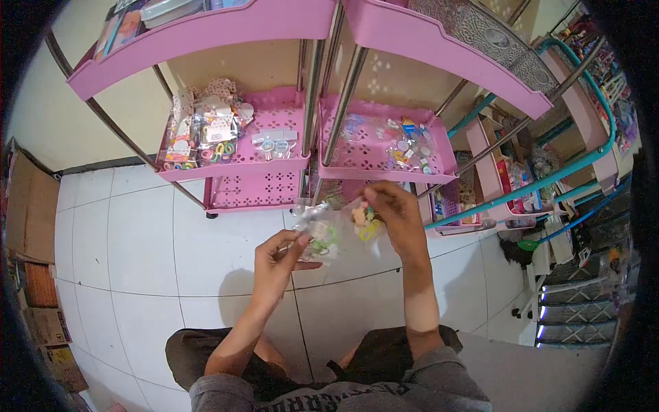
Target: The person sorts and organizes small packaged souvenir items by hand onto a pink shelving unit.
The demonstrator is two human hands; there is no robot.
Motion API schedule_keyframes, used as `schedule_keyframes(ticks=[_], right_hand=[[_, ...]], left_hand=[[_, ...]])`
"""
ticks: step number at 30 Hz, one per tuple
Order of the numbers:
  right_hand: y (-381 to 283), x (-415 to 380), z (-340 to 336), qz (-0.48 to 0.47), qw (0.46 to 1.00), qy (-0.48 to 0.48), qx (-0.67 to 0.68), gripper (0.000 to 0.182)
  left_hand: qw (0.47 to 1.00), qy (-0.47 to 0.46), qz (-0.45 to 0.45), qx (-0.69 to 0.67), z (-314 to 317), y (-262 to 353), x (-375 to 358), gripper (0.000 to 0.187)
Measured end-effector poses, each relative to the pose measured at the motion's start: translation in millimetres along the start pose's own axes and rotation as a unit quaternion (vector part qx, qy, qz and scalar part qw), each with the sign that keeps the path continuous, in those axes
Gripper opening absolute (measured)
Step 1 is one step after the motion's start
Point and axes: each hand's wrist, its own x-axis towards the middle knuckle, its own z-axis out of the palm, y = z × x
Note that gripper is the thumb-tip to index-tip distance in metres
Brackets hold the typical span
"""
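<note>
My left hand (pixel 280 255) pinches a small clear plastic packet (pixel 324 239) with light green pieces inside, its fingers closed on the edge. Beside it, my right hand (pixel 397 216) is closed on the top of a second clear packet (pixel 369 226), which shows a yellow loop and a peach-coloured piece. The two packets are held close together above the floor, in front of the pink racks. What exactly the small pieces are is too small to make out.
Ahead stand two pink racks with metal posts. Packets with colourful bands (pixel 220 130) lie on the left tray (pixel 271 110); small packets (pixel 410 147) lie on the right tray (pixel 343 161). A teal-framed rack (pixel 508 199) is at right, cardboard boxes (pixel 34 206) at left, white floor tiles (pixel 137 233) below.
</note>
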Motion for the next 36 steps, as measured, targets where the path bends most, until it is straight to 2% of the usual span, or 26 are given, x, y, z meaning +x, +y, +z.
schedule_keyframes(ticks=[1,2,4,8,10,14,21,23,24,26,27,28,29,32,33,36], right_hand=[[3,-2,-2,0.034,0.995,0.061,0.067,0.019],[5,-6,-4,0.035,0.995,0.064,0.069,0.019],[4,-13,-4,0.038,0.980,0.082,0.176,0.018],[13,-22,8,0.059,0.980,0.076,0.175,0.016],[10,-25,21,0.026,0.983,0.070,0.167,0.008],[21,-26,27,-0.003,0.983,0.079,0.165,0.009],[21,-29,30,0.062,0.980,0.059,0.180,0.011],[24,-28,34,-0.109,0.976,0.146,0.119,0.014],[25,-33,31,-0.111,0.976,0.144,0.120,0.014],[25,-46,15,-0.259,0.952,0.151,0.065,0.008],[21,-46,11,-0.262,0.951,0.147,0.067,0.008],[14,-47,8,-0.387,0.916,0.100,-0.033,0.011],[6,-48,6,-0.502,0.853,0.051,-0.132,0.014],[-12,-60,7,-0.473,0.857,-0.004,-0.203,0.018],[-14,-61,15,-0.468,0.860,0.020,-0.200,0.018],[-12,-57,16,-0.471,0.856,-0.012,-0.213,0.020]], left_hand=[[1.000,-0.002,0.000,0.002,0,1,0,0.013],[1.000,0.004,0.012,0.004,-1,2,0,0.013],[1.000,0.008,0.021,0.010,-2,2,0,0.012],[0.999,0.010,0.020,0.030,0,-7,0,0.013],[0.999,0.005,0.023,0.032,2,-12,-2,0.013],[0.999,-0.011,0.018,0.031,6,-12,-6,0.013],[1.000,-0.012,0.007,0.006,8,-15,-6,0.014],[1.000,0.000,0.003,0.010,8,-12,-6,0.014],[1.000,0.011,-0.001,0.012,8,-10,-5,0.015],[1.000,0.007,-0.019,-0.011,6,-7,-4,0.014],[0.999,0.002,-0.040,-0.034,4,-6,-5,0.015],[0.999,0.004,-0.036,-0.034,4,-3,-6,0.015],[0.998,0.000,-0.041,-0.043,5,1,-8,0.014],[0.997,-0.002,-0.039,-0.065,9,13,-12,0.012],[0.996,-0.004,-0.037,-0.077,10,17,-14,0.011],[0.995,-0.003,-0.032,-0.095,10,28,-19,0.010]])
